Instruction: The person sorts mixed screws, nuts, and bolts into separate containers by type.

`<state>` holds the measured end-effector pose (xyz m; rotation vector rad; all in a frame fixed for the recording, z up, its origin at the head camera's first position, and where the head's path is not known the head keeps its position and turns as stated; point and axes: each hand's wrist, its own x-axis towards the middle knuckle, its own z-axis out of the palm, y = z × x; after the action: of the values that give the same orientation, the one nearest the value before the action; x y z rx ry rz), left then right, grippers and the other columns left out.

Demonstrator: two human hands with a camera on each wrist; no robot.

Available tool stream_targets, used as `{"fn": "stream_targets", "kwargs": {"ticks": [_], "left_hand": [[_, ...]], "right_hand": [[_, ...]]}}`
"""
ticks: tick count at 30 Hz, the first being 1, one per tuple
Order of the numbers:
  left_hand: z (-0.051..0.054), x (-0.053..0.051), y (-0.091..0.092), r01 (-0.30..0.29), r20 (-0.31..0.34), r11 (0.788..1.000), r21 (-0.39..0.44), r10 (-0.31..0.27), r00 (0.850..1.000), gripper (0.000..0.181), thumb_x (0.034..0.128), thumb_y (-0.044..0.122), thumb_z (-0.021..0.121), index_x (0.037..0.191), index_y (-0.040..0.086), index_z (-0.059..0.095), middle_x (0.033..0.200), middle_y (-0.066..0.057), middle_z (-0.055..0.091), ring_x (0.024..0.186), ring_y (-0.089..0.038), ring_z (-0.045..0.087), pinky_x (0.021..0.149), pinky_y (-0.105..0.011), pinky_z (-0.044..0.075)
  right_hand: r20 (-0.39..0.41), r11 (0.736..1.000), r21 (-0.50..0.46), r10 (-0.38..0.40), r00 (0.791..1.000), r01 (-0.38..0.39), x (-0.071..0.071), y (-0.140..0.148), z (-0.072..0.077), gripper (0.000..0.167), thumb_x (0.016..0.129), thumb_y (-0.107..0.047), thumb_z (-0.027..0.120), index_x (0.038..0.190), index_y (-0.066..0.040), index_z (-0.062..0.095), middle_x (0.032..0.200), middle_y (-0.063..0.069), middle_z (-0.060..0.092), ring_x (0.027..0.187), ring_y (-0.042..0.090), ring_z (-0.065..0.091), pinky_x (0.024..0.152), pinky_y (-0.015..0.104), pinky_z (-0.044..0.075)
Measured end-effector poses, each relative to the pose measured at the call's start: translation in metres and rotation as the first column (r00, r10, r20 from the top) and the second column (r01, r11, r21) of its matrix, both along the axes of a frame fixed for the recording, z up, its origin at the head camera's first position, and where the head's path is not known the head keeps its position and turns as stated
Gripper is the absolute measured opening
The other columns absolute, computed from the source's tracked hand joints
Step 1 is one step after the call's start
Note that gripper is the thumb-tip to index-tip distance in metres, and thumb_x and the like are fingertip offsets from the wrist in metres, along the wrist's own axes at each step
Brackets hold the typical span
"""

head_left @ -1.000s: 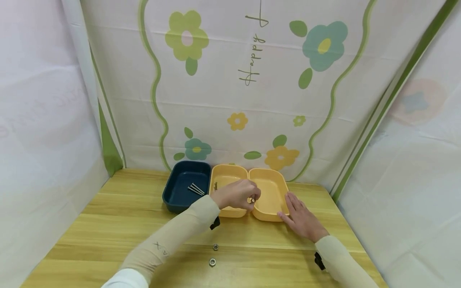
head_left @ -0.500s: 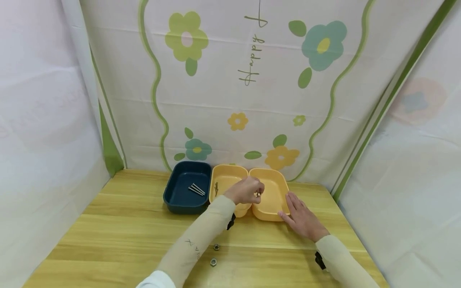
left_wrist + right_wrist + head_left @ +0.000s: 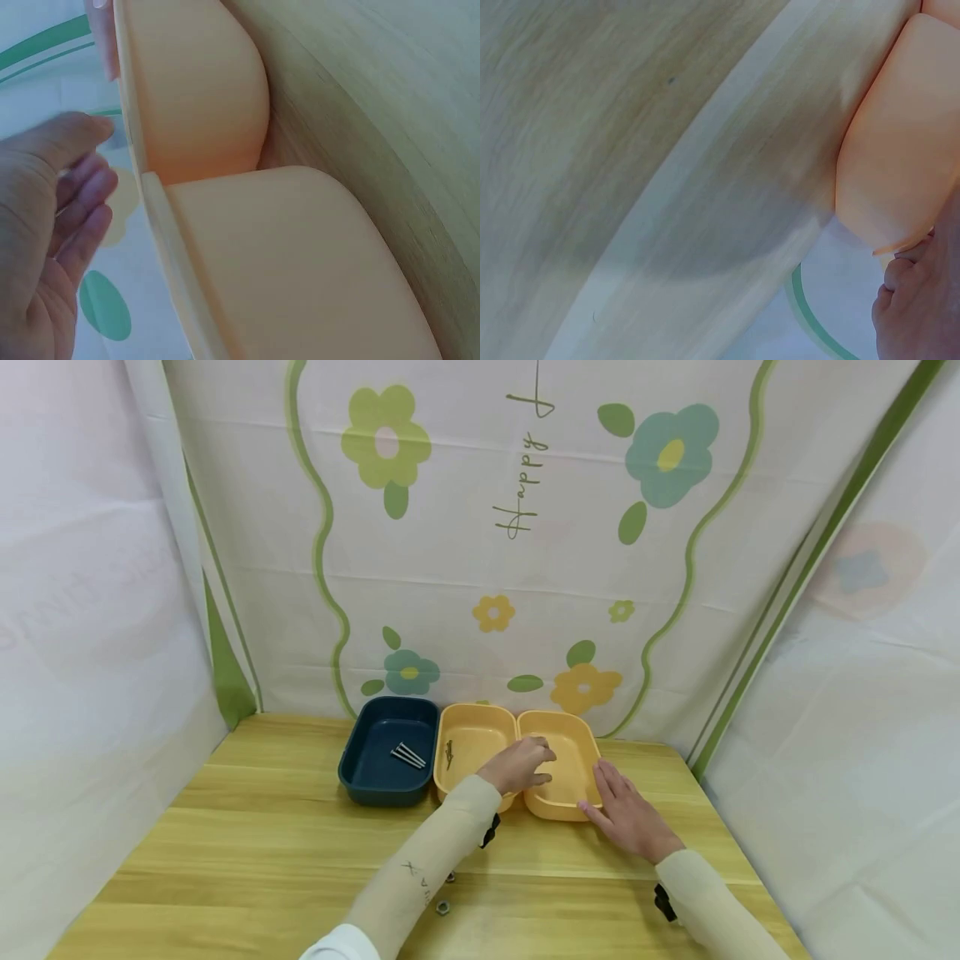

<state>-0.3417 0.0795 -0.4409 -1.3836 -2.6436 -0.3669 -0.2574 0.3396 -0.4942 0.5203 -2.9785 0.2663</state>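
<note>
My left hand (image 3: 517, 764) hovers over the left side of the right-hand yellow tray (image 3: 570, 760). Its thumb and fingers are apart, and nothing shows between them in the left wrist view, where the hand (image 3: 45, 225) is beside the tray rims. No small part can be made out inside that tray; the hand covers some of it. At the tray's right front corner my right hand (image 3: 633, 818) rests with straight fingers along the rim and the thumb on the front side. The right wrist view catches only part of this hand (image 3: 919, 300) against the tray wall (image 3: 900, 142).
Left of it stands a middle yellow tray (image 3: 480, 735) with small brass-coloured pieces (image 3: 449, 754). A dark blue tray (image 3: 371, 760) holds several long screws (image 3: 408, 756). On the wooden table (image 3: 225, 843) lie a nut (image 3: 442, 907) and another nut (image 3: 451, 877), close to my left forearm.
My left hand has moved right, from over the middle tray to the right-hand one. Its fingers have parted, and the small metal nut they pinched is out of sight. The right hand stays put.
</note>
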Motion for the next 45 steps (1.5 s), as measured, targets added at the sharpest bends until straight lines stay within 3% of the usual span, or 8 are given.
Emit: {"fn": "stream_targets", "kwargs": {"ticks": [3,7,21,33,39,45], "left_hand": [[0.005,0.001,-0.005,-0.045,0.035,0.999,-0.017,0.046,0.998,0.042,0.0996,0.024,0.075,0.138,0.007,0.069,0.135,-0.007,0.067,0.119,-0.018,0.069,0.099,-0.024,0.057],[0.015,0.001,-0.019,-0.051,0.063,0.999,-0.010,0.051,0.997,0.047,0.0984,0.024,0.076,0.140,0.004,0.066,0.137,-0.009,0.065,0.119,-0.021,0.068,0.100,-0.028,0.058],[0.033,0.013,-0.075,-0.028,-0.006,0.996,-0.079,0.028,1.000,0.047,0.0978,0.027,0.076,0.138,0.006,0.067,0.137,-0.010,0.067,0.118,-0.022,0.068,0.102,-0.032,0.058],[0.045,0.044,-0.117,0.021,-0.044,0.994,-0.103,-0.026,0.999,0.046,0.0963,0.030,0.078,0.135,0.007,0.069,0.132,-0.008,0.068,0.115,-0.020,0.067,0.102,-0.034,0.058],[0.044,0.060,-0.132,0.049,-0.008,0.993,-0.103,-0.050,0.999,0.044,0.0962,0.028,0.078,0.134,0.008,0.069,0.130,-0.006,0.068,0.111,-0.018,0.067,0.097,-0.030,0.060],[0.037,0.076,-0.143,0.111,0.019,0.986,-0.124,-0.110,0.994,0.042,0.0968,0.029,0.078,0.133,0.009,0.070,0.128,-0.005,0.068,0.111,-0.014,0.067,0.096,-0.024,0.059]], "right_hand": [[-0.002,1.000,-0.002,-0.001,1.000,0.001,0.000,0.000,0.001,0.085,0.110,-0.053,0.046,0.164,0.008,0.021,0.174,0.027,0.018,0.161,0.044,0.021,0.128,0.062,0.024],[-0.019,1.000,0.003,0.003,1.000,-0.003,-0.001,-0.001,0.001,0.085,0.110,-0.053,0.045,0.163,0.009,0.022,0.173,0.028,0.020,0.160,0.046,0.023,0.127,0.063,0.026],[0.001,1.000,-0.010,0.001,1.000,-0.001,0.003,-0.001,0.001,0.086,0.110,-0.054,0.045,0.164,0.009,0.021,0.174,0.027,0.018,0.161,0.045,0.020,0.128,0.062,0.024],[0.001,1.000,-0.013,0.000,1.000,0.000,0.002,0.000,0.001,0.086,0.110,-0.054,0.045,0.164,0.008,0.021,0.174,0.027,0.018,0.162,0.045,0.020,0.128,0.062,0.023],[0.005,1.000,-0.017,0.000,1.000,0.000,0.001,0.000,0.002,0.086,0.110,-0.055,0.044,0.164,0.008,0.020,0.174,0.027,0.017,0.162,0.045,0.019,0.129,0.063,0.023],[0.005,1.000,-0.001,-0.001,1.000,0.001,0.000,0.000,0.001,0.086,0.110,-0.055,0.043,0.164,0.008,0.019,0.174,0.027,0.017,0.162,0.045,0.019,0.129,0.063,0.023]]}}
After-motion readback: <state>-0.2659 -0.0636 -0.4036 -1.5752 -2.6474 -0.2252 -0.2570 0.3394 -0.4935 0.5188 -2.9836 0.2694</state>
